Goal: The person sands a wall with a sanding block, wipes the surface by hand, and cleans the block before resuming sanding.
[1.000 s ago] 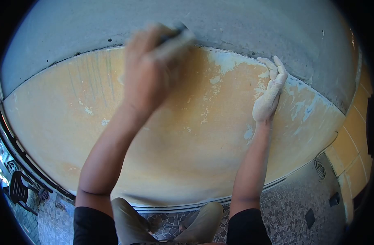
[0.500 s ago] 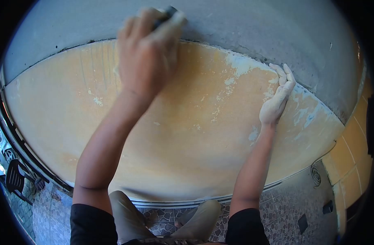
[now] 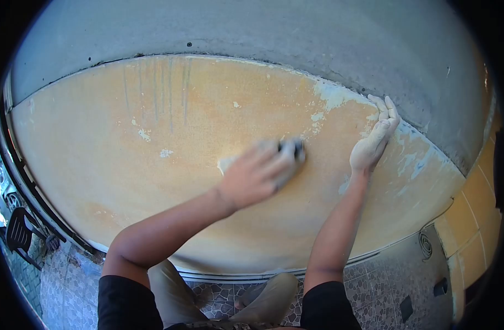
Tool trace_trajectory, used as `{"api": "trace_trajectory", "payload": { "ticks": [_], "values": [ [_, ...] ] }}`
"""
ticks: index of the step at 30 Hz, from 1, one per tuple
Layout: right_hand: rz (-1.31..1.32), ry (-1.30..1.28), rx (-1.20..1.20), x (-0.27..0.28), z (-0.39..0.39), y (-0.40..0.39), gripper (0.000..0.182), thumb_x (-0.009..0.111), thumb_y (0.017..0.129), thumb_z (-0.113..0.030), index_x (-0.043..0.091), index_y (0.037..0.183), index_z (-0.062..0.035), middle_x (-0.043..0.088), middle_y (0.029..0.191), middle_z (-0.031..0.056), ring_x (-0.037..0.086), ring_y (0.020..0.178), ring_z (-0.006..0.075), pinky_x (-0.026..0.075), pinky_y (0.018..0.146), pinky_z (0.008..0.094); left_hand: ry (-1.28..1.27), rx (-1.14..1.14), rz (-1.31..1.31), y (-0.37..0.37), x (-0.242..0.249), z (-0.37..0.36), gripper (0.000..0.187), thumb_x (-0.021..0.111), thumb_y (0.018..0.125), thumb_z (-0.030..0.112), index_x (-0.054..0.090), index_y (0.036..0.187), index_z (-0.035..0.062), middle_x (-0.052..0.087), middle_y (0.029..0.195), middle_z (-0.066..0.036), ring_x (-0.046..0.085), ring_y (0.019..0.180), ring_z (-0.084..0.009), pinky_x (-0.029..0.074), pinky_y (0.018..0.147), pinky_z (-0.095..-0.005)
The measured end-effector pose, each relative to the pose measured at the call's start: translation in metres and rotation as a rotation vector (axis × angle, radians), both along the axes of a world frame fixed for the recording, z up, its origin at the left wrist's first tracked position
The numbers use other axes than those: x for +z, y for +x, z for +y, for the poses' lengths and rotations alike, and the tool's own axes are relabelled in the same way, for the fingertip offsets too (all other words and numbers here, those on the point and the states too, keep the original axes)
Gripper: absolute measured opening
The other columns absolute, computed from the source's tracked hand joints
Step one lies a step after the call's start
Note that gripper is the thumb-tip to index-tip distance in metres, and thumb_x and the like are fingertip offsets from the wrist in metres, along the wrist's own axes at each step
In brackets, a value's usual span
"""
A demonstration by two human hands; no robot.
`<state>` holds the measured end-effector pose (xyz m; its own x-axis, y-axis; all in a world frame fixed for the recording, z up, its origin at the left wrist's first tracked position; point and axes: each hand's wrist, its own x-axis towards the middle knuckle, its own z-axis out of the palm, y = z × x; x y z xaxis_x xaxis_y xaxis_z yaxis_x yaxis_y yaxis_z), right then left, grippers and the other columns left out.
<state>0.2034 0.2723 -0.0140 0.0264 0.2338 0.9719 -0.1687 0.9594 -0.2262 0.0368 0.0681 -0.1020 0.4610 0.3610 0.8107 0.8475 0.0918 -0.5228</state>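
Note:
My left hand (image 3: 255, 175) is closed around what looks like a sanding block (image 3: 299, 149); motion blurs it. Its dark end shows past my fingers, and a pale corner, like the edge of a sheet, sticks out on the wrist side. The hand is over the middle of the tan wall panel (image 3: 197, 143), which has pale bare patches and several grey vertical streaks. Coated in whitish dust, my right hand (image 3: 373, 142) rests with fingers stretched out against the panel's upper right edge, beside the grey band. It holds nothing.
A grey cement surface (image 3: 285, 33) borders the panel above. Patterned floor tiles (image 3: 213, 300) lie below by my knees. At the left stands a dark plastic chair (image 3: 20, 234); a coiled cable (image 3: 425, 245) hangs at the right near yellow tiles (image 3: 475, 203).
My left hand has swept down and to the right with the block, from the panel's top edge to its middle. My right hand stays in nearly the same place.

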Motion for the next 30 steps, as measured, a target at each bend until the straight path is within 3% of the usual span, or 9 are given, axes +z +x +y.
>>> {"api": "trace_trajectory", "payload": {
  "ticks": [2, 4, 8, 10, 14, 19, 23, 27, 30],
  "values": [
    [0.0, 0.014, -0.041, 0.001, 0.0, 0.003, 0.063, 0.022, 0.117, -0.046, 0.036, 0.157, 0.0014, 0.06, 0.147, 0.022, 0.051, 0.141, 0.0283, 0.03, 0.126, 0.0442, -0.116, -0.003, 0.051, -0.002, -0.021, -0.006, 0.055, 0.07, 0.083, 0.01, 0.076, 0.137, 0.016, 0.067, 0.136, -0.007, 0.066, 0.113, -0.0208, 0.056, 0.097, -0.0361],
    [0.004, 0.05, 0.002, 0.001, 0.005, 0.004, 0.057, 0.024, 0.114, -0.036, 0.038, 0.155, 0.001, 0.061, 0.147, 0.0206, 0.058, 0.119, 0.0223, 0.042, 0.104, 0.0345, 0.01, -0.017, 0.008, -0.012, 0.016, -0.023, 0.051, 0.073, 0.084, 0.01, 0.078, 0.135, 0.0166, 0.07, 0.127, -0.006, 0.066, 0.107, -0.0202, 0.055, 0.093, -0.0365],
    [-0.013, 0.067, 0.035, 0.001, 0.012, 0.003, 0.056, 0.025, 0.114, -0.034, 0.038, 0.155, 0.0013, 0.062, 0.147, 0.0217, 0.058, 0.123, 0.0238, 0.042, 0.105, 0.0348, 0.414, 0.112, -0.259, -0.045, 0.098, -0.029, 0.046, 0.072, 0.089, 0.011, 0.078, 0.134, 0.0203, 0.071, 0.121, -0.005, 0.064, 0.102, -0.022, 0.053, 0.091, -0.0357],
    [0.014, 0.025, 0.008, 0.0, 0.007, 0.0, 0.063, 0.022, 0.117, -0.044, 0.041, 0.153, 0.0036, 0.058, 0.148, 0.0198, 0.053, 0.14, 0.0289, 0.034, 0.124, 0.0438, 0.608, 0.107, -0.258, -0.046, 0.093, -0.022, 0.044, 0.07, 0.093, 0.011, 0.077, 0.135, 0.0188, 0.071, 0.126, -0.005, 0.064, 0.103, -0.0229, 0.051, 0.092, -0.0384],
    [0.047, 0.038, -0.068, -0.001, 0.004, -0.008, 0.063, 0.02, 0.117, -0.042, 0.045, 0.153, 0.0035, 0.055, 0.15, 0.0189, 0.052, 0.141, 0.028, 0.035, 0.123, 0.0429, -0.167, 0.014, 0.038, -0.017, -0.048, -0.026, 0.055, 0.073, 0.085, 0.011, 0.075, 0.14, 0.0175, 0.069, 0.136, -0.003, 0.068, 0.114, -0.0227, 0.058, 0.098, -0.0354],
    [-0.024, 0.042, -0.098, 0.001, 0.008, 0.003, 0.063, 0.019, 0.117, -0.04, 0.046, 0.152, 0.0053, 0.049, 0.154, 0.0166, 0.051, 0.141, 0.027, 0.038, 0.122, 0.0428, 0.233, 0.126, -0.134, -0.038, 0.036, -0.055, 0.051, 0.079, 0.084, 0.01, 0.079, 0.135, 0.0185, 0.07, 0.126, -0.007, 0.068, 0.101, -0.0222, 0.057, 0.082, -0.036],
    [-0.021, 0.051, -0.07, -0.001, 0.008, 0.001, 0.06, 0.02, 0.117, -0.037, 0.047, 0.151, 0.0052, 0.049, 0.154, 0.0164, 0.051, 0.141, 0.0273, 0.039, 0.122, 0.0429, 0.565, 0.028, -0.402, -0.051, 0.065, -0.04, 0.052, 0.072, 0.09, 0.013, 0.074, 0.141, 0.0182, 0.07, 0.129, -0.009, 0.064, 0.114, -0.0278, 0.048, 0.088, -0.0461],
    [0.014, 0.008, -0.004, -0.002, 0.011, -0.005, 0.055, 0.023, 0.117, -0.031, 0.049, 0.149, 0.0054, 0.047, 0.155, 0.0164, 0.049, 0.143, 0.0285, 0.039, 0.123, 0.0423, -0.132, -0.024, -0.082, -0.013, -0.075, -0.028, 0.053, 0.072, 0.085, 0.011, 0.076, 0.137, 0.0169, 0.065, 0.136, -0.005, 0.066, 0.113, -0.0249, 0.057, 0.1, -0.0385],
    [-0.001, 0.036, -0.043, 0.001, 0.008, 0.002, 0.053, 0.025, 0.117, -0.029, 0.048, 0.149, 0.0058, 0.048, 0.155, 0.0172, 0.049, 0.144, 0.029, 0.039, 0.124, 0.0426, 0.043, -0.013, -0.069, -0.038, -0.035, -0.051, 0.047, 0.074, 0.087, 0.011, 0.078, 0.134, 0.0169, 0.068, 0.127, -0.006, 0.066, 0.11, -0.0233, 0.056, 0.091, -0.0358]
  ]
}}
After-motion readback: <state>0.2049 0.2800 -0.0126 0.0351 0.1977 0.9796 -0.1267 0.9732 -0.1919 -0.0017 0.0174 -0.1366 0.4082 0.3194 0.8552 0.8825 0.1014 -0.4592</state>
